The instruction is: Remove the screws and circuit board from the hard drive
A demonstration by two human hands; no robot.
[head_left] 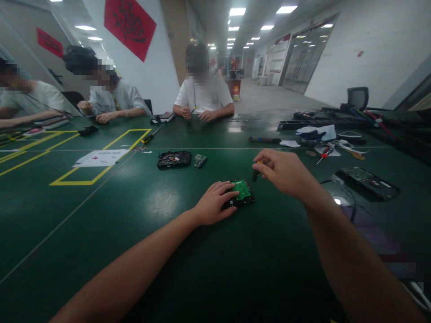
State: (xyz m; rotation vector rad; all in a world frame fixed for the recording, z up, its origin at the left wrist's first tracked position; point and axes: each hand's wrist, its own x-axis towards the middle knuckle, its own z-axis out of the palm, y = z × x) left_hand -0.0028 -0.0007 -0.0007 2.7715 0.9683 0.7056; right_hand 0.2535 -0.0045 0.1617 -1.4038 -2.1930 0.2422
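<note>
My left hand [217, 202] spans the left part of a hard drive [249, 200], holding it against the table. Its thumb lies along the near edge and its fingers reach over the green circuit board [243, 190] on top. My right hand [274, 171] is closed around a screwdriver [255, 174] with a dark handle and a bit of yellow. The screwdriver stands nearly upright at the drive's right edge; whether its tip touches a screw is too small to tell. Beyond my left hand lie another black drive [174, 159] and a small loose circuit board [200, 161].
On the green table [161, 251], a black device [368, 183] lies to the right, near cables and tools, including a red-handled screwdriver [323, 155]. A paper sheet [101, 158] and a yellow-handled screwdriver [147, 138] lie left. Several people sit across, one person [204, 96] directly opposite.
</note>
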